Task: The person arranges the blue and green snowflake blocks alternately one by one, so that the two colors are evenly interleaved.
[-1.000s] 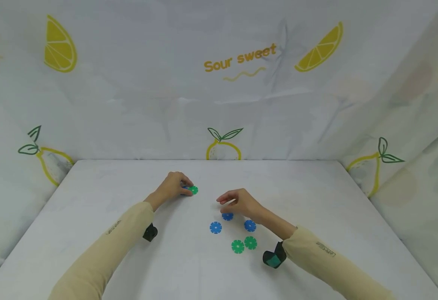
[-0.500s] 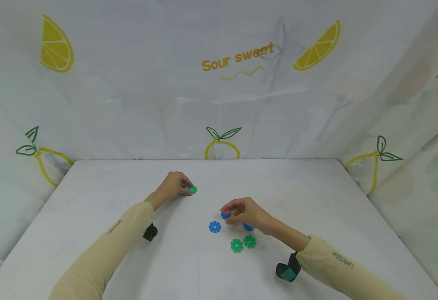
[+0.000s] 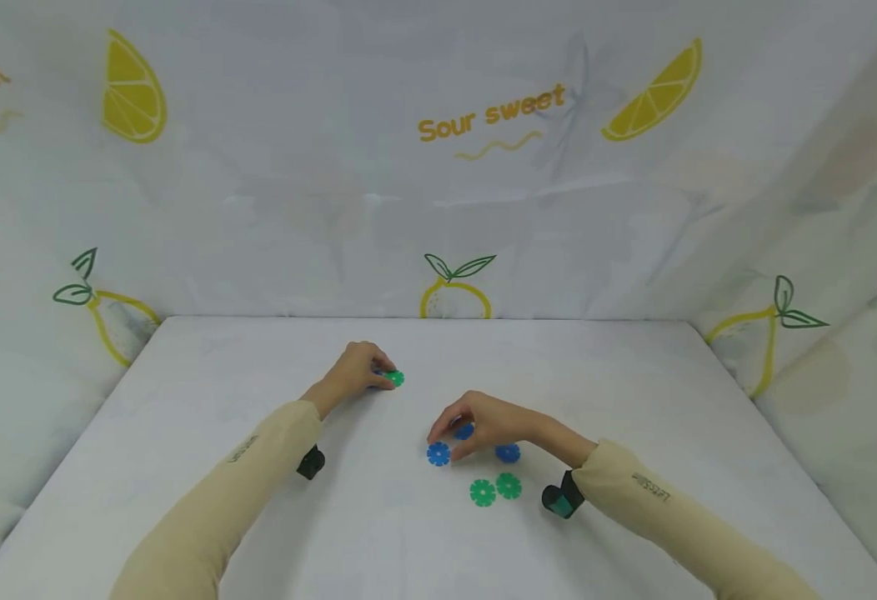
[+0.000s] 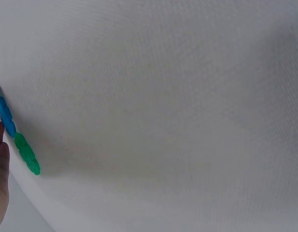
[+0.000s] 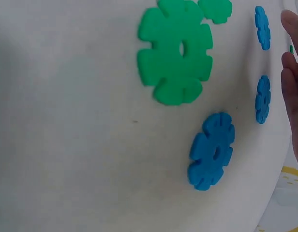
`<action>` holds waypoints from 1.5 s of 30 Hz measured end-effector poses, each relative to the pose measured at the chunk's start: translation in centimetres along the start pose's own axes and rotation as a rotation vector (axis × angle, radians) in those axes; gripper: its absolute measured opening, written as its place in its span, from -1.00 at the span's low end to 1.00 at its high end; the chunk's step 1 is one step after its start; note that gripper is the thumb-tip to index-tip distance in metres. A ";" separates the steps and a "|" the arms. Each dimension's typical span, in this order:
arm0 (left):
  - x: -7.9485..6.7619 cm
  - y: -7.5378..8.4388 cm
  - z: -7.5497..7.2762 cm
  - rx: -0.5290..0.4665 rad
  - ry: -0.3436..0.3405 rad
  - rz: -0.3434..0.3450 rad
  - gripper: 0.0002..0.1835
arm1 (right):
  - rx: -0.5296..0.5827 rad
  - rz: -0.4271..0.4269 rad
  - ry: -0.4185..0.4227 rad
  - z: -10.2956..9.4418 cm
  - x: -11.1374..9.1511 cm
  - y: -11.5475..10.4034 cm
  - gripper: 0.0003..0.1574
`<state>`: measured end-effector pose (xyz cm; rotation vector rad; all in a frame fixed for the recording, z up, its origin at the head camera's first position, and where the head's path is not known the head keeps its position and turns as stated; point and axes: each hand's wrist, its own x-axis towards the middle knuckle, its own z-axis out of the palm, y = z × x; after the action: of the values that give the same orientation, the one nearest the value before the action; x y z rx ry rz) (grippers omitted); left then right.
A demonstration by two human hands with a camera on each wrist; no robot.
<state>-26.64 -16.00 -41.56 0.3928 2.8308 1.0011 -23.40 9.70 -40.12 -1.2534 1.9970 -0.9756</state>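
Note:
My left hand [image 3: 356, 367], far left of centre, pinches a short row of joined interlocking discs. A green disc [image 3: 395, 379] sticks out past the fingertips. In the left wrist view, a blue disc [image 4: 6, 116] sits in the row between that green disc [image 4: 27, 153] and a sliver of green at the fingers. Over the middle of the table my right hand [image 3: 487, 418] reaches down, thumb and fingers spread apart at a loose blue disc [image 3: 438, 453]. Another blue disc [image 3: 464, 431] shows beneath the palm, partly hidden.
A third loose blue disc [image 3: 508, 453] lies just below the right hand. Nearer the front, two green discs [image 3: 483, 492] lie side by side. The white table [image 3: 363, 533] ends at a hanging cloth [image 3: 296, 208] with lemon prints.
The right hand first drew back over one blue disc, then moved left and down to the leftmost blue disc. The left hand stays in place with its joined discs.

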 end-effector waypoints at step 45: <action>0.5 -0.5 0.1 -0.029 -0.004 -0.009 -0.75 | -0.144 -0.008 -0.066 -0.5 2.4 0.2 -0.67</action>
<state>-27.22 -16.23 -41.94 0.3784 2.8087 1.0368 -24.84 7.72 -40.23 -1.3532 2.0417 -0.7955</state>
